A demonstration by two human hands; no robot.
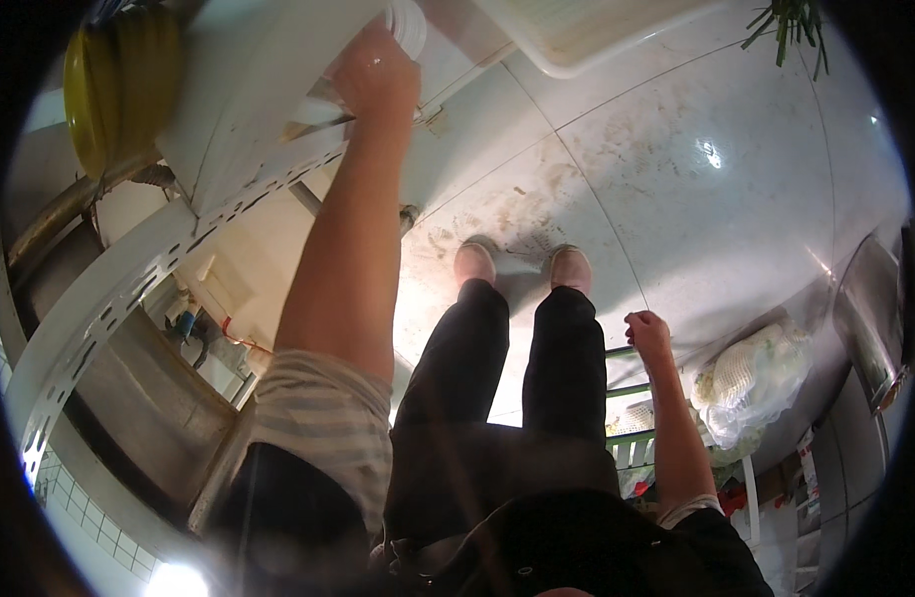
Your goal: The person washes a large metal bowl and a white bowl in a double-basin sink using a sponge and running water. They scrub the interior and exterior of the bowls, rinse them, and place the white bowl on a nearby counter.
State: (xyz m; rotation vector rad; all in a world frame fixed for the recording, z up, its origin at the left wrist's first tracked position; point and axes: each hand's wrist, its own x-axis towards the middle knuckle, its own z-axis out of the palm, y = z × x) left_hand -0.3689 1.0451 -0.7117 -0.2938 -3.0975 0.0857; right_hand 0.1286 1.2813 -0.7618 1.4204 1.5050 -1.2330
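Observation:
My left hand (375, 71) reaches far forward over a white surface at the top of the head view. It is at a white, round, ridged thing (407, 30), perhaps a stack of plates or bowls. Blur and the angle hide its fingertips, so I cannot tell whether it grips this. My right hand (648, 334) hangs low at my side with loosely curled fingers and nothing visible in it. Beside that forearm stands a rack with green-edged bars (629, 390). A clear plastic bag with white netting (756, 373) lies to its right.
Yellow round dishes (92, 97) stand at the upper left. A slotted white metal edge (140, 280) runs along my left. A white tub (569, 60) and green leafy stalks (793, 33) appear ahead. Dirt marks the tiled floor (495, 179). A shiny metal vessel (868, 313) is at far right.

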